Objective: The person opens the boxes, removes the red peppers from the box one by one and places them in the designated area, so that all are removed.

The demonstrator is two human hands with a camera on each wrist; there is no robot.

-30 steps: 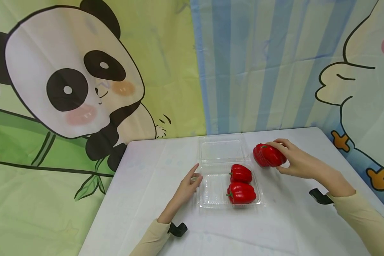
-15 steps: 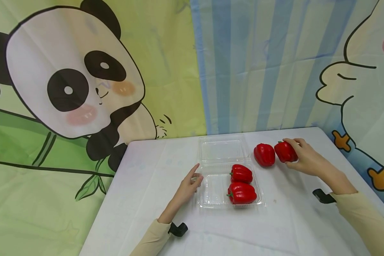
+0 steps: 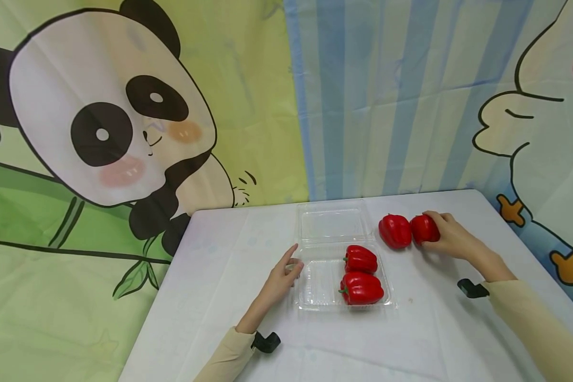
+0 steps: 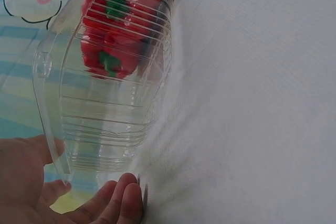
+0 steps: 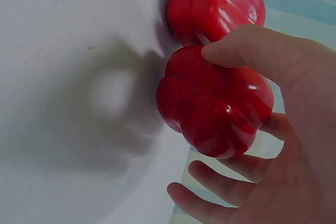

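My right hand grips a red bell pepper at the back right of the table, thumb on its near side. In the right wrist view, the lobed end of this pepper faces the camera. Right beside it, on its left, sits another red bell pepper. My left hand rests at the left rim of a clear plastic clamshell box, fingers relaxed. Two red bell peppers, a farther one and a nearer one, lie in the box's right half with green stems pointing left.
The box's clear lid lies folded back on the white-covered table. Behind the table's far edge hangs a printed curtain with a panda and stripes. A black wrist mount juts from below my right sleeve.
My right hand first moved right, showing the gripped bell pepper beside the other one, then slightly back left. The gripped pepper has turned, hiding its stem. My left hand stayed still.
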